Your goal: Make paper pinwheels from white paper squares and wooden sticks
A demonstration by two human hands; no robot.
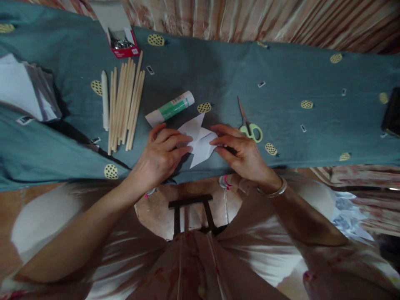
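Between my two hands is a white paper pinwheel (200,141) with pointed, folded blades, held just above the near side of the cloth. My left hand (164,150) pinches its left side with thumb and fingers. On the right side, my right hand (239,150) grips a folded blade between thumb and fingertips. Just beyond my left hand lies a glue stick (171,107) with a green and white label. Scissors (248,125) with light green handles rest beyond my right hand, blades pointing away.
Several wooden sticks (125,106) lie left beside a white stick (105,100). Behind them stands an open red box (125,50) of small metal pieces. A paper stack (26,89) sits far left; a dark object (392,112) lies far right. Folded papers (350,216) are low on the right.
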